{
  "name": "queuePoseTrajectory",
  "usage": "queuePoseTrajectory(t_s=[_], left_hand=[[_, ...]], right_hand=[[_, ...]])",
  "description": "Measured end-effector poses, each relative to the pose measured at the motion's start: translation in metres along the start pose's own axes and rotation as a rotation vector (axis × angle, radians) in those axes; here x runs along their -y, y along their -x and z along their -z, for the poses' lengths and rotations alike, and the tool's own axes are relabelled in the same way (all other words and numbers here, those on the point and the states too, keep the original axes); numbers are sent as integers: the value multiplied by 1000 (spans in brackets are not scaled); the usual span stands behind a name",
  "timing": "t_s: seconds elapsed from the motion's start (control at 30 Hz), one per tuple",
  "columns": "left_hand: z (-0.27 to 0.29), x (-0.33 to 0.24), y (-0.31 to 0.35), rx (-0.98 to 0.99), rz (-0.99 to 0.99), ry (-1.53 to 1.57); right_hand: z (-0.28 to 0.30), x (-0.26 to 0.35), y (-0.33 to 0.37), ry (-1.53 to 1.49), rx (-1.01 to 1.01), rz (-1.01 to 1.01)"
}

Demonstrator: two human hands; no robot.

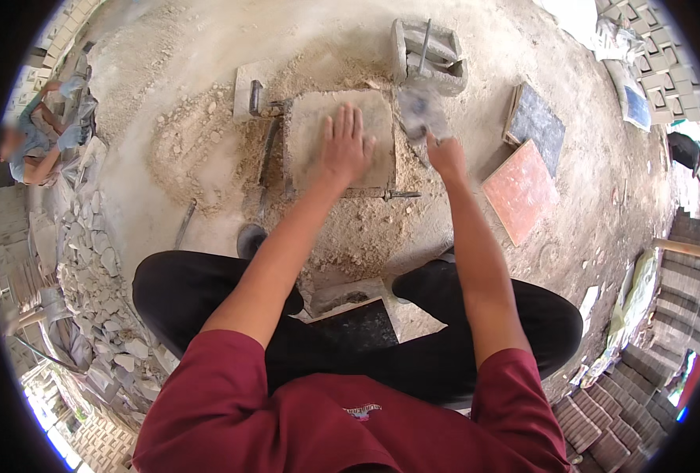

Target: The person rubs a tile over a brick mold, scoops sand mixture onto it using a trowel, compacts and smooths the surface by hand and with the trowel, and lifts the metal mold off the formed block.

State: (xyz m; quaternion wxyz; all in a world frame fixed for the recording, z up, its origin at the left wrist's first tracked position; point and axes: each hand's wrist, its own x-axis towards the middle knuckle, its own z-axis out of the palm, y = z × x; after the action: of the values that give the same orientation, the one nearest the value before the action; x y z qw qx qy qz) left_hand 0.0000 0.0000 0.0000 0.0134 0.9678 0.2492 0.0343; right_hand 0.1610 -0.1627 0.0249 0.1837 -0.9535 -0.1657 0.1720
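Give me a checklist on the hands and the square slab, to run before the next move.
1. Left hand spread palm down, seemingly resting on the square slab: ok.
2. Left fingers apart from the blurred grey tool: ok.
3. Right hand closed on that tool's near end: ok. 
4. Rod along the slab's near edge firmly fastened: cannot tell.
5. Ground around the slab free of loose material: not ok; pale crumbs lie on its near side.
6. Red tile and dark tile apart from the slab: ok, both lie off to the right.
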Motion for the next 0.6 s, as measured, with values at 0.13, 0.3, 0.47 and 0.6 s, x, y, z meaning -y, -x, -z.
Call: queuePoseTrajectory(t_s=[0.13, 0.3, 0.47, 0.6], left_hand=[[4, -28, 16, -31, -245, 52], [26, -15, 11, 89, -376, 217], [3, 78, -1, -88, 230, 84], [-15, 36, -8, -92, 324, 19]], right_hand=[[-23, -27, 10, -60, -170, -82], [-30, -78, 47, -106, -149, -166], [-67, -90, 41, -189, -237, -191], [-56, -103, 35, -526, -60, -304]])
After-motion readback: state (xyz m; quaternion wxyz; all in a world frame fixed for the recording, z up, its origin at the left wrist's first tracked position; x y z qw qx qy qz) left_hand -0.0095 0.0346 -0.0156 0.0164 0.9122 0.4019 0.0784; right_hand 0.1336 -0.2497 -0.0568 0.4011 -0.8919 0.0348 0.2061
